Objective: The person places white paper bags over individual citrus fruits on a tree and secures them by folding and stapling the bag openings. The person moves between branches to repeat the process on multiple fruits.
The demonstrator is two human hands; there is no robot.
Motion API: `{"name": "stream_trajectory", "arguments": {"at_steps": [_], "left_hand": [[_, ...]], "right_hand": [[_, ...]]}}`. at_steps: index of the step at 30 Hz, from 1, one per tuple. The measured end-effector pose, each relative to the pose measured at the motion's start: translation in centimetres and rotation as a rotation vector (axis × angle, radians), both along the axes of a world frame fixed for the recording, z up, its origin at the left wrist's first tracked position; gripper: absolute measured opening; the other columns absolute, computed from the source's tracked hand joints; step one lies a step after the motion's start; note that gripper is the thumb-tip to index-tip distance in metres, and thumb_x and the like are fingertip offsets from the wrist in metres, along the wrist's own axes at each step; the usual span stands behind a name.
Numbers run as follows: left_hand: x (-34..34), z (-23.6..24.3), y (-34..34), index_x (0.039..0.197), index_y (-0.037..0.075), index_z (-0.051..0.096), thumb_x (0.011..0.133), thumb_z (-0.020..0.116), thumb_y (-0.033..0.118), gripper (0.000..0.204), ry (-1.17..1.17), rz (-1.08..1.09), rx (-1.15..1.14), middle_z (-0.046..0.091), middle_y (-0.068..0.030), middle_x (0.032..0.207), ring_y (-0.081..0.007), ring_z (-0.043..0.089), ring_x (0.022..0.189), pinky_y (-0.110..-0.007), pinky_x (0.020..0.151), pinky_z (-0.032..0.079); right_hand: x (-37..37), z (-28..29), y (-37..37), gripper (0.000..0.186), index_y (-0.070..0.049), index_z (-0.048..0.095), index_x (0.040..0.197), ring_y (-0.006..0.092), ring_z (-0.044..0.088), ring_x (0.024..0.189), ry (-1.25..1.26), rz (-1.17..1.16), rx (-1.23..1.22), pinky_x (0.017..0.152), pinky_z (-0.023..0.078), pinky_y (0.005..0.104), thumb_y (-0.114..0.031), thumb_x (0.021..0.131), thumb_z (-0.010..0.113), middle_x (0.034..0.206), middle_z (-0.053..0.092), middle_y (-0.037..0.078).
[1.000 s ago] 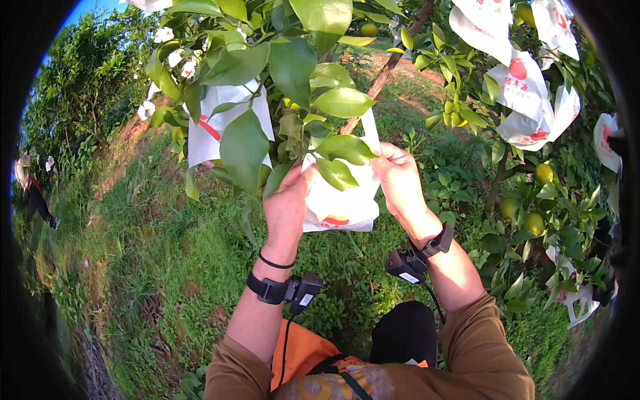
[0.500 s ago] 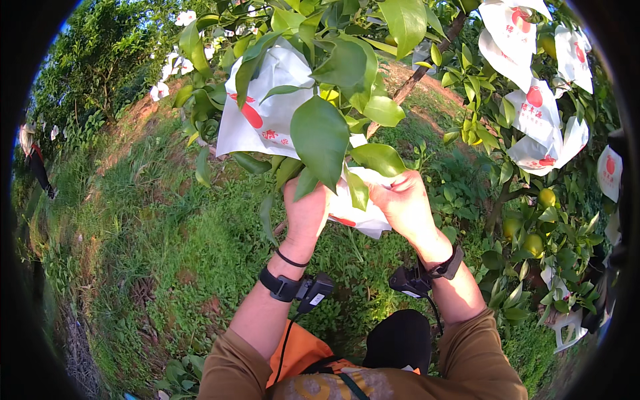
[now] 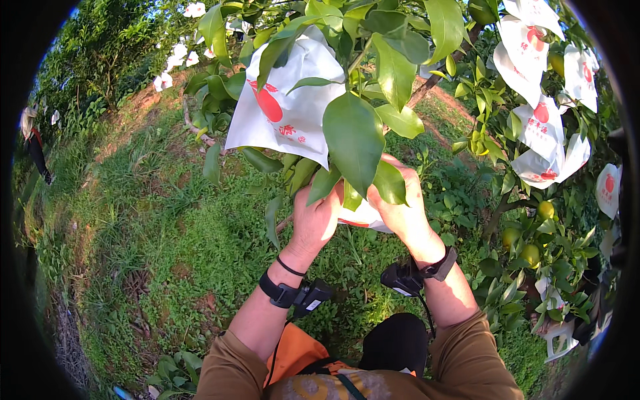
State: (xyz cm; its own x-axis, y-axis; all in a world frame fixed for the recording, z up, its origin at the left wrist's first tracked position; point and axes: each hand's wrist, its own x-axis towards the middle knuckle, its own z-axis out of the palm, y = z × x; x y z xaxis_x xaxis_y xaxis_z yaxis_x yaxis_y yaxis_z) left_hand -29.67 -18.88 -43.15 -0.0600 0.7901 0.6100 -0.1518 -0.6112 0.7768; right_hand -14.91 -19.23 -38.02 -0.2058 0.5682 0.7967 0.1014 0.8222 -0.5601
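Observation:
Both of my hands meet under the leaves of a fruit tree branch, around a white paper fruit bag (image 3: 366, 217) with red print. My left hand (image 3: 316, 217) is closed at the bag's left side, its fingertips partly behind leaves. On the other side my right hand (image 3: 403, 200) has its fingers curled at the bag's upper edge, and a leaf (image 3: 390, 182) covers part of them. Whatever the bag encloses is hidden. Just above hangs a second white fruit bag (image 3: 288, 100), with a large green leaf (image 3: 354, 141) over its right side.
More white bags (image 3: 541, 130) hang in the tree at right, above several yellow-green fruits (image 3: 530, 255). A white plastic stool (image 3: 560, 341) stands low at right. Grass and weeds (image 3: 193, 253) cover the sloping ground. A person (image 3: 35, 143) stands far left.
My hands have drawn closer together at the lower bag, and the right hand has turned upward behind the leaves. Less of that bag shows. The branch and upper bag sit slightly lower and further right.

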Motion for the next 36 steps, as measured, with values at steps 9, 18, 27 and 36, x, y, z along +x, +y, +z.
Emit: {"name": "stream_trajectory", "arguments": {"at_steps": [9,18,27,36], "left_hand": [[0.4,0.8,0.2,0.108,-0.006,0.063,0.092,0.057,0.011,0.024,-0.151,-0.117,-0.149,0.064,-0.0036,0.1,-0.0058,0.056,0.084,-0.021,0.073,0.046],[1.1,1.0,0.1,0.098,-0.003,0.067,0.089,0.06,0.006,0.015,-0.257,-0.061,-0.12,0.065,-0.0007,0.087,-0.0052,0.055,0.075,-0.021,0.067,0.046],[1.2,1.0,0.0,0.086,-0.004,0.066,0.088,0.059,0.004,0.011,-0.28,-0.02,0.042,0.057,0.006,0.073,-0.001,0.045,0.066,-0.018,0.059,0.04],[0.4,0.5,0.3,0.101,-0.001,0.059,0.096,0.051,0.026,0.03,-0.067,-0.054,-0.032,0.063,-0.0047,0.095,-0.0123,0.057,0.086,-0.029,0.075,0.046]], "right_hand": [[0.0,0.1,-0.6,0.025,0.0,0.063,0.101,0.017,0.062,0.085,-0.07,-0.153,-0.324,0.075,0.05,0.0285,0.008,0.078,0.057,0.098,0.064,0.01],[-0.1,-1.6,-0.1,0.027,-0.002,0.066,0.096,0.0161,0.059,0.084,0.181,-0.169,0.064,0.075,0.048,0.0258,0.011,0.072,0.063,0.092,0.06,0.005],[0.7,-0.9,0.3,0.038,-0.011,0.068,0.098,0.0201,0.054,0.077,-0.409,-0.552,0.776,0.07,0.043,0.033,-0.002,0.061,0.069,0.088,0.058,0.001],[2.1,0.5,-0.6,0.04,-0.006,0.065,0.11,0.0189,0.051,0.085,-0.75,-0.572,0.74,0.078,0.041,0.0335,-0.016,0.071,0.061,0.101,0.056,0.002]]}}
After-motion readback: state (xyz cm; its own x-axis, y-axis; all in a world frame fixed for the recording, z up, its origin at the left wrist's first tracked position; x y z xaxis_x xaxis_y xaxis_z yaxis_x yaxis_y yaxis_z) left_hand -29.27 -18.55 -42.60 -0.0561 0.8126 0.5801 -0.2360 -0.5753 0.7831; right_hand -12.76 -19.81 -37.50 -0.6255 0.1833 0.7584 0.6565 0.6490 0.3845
